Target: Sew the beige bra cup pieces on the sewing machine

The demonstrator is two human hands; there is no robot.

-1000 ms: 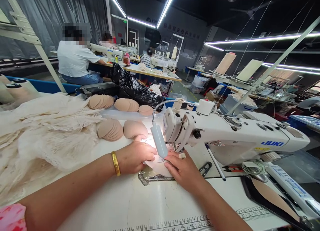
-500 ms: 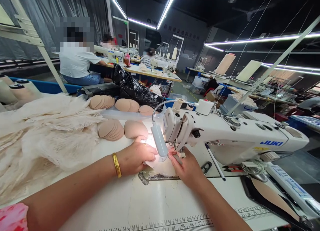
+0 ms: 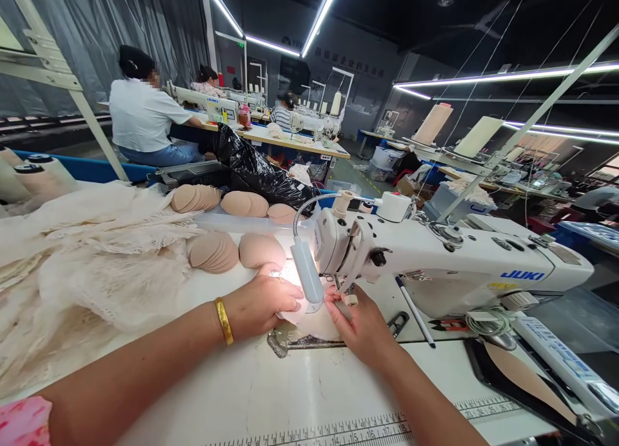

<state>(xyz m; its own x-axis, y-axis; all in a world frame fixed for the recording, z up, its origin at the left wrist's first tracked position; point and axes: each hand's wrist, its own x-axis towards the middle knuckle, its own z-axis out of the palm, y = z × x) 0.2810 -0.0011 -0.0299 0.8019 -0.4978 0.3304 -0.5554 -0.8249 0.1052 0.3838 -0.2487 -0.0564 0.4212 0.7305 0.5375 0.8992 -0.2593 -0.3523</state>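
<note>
Under the head of the white sewing machine [image 3: 449, 256] lies a pale pinkish fabric piece [image 3: 293, 316]. My left hand [image 3: 264, 302], a gold bangle at its wrist, is closed with thumb and fingers on the left side of this piece. From the right, my right hand [image 3: 363, 323] pinches its edge close to the presser foot, fingertips partly hidden. A lit tube lamp [image 3: 307, 273] on a bendy metal neck hangs between my hands and covers the needle area. Behind my left hand rest beige foam cups [image 3: 262, 251] and a fanned stack of cups [image 3: 213, 252].
Cream lace fabric [image 3: 97, 259] is heaped at the left. On the right are a white pen [image 3: 416, 312], small snips [image 3: 449, 325] and a black tray [image 3: 520, 385]. A ruler strip [image 3: 338, 433] runs along the front. A co-worker [image 3: 145, 114] sits beyond a black plastic bag [image 3: 261, 169].
My hands and the fabric piece stay almost in the same place. The view shifts very slightly. The co-worker at the back left has turned the head a little.
</note>
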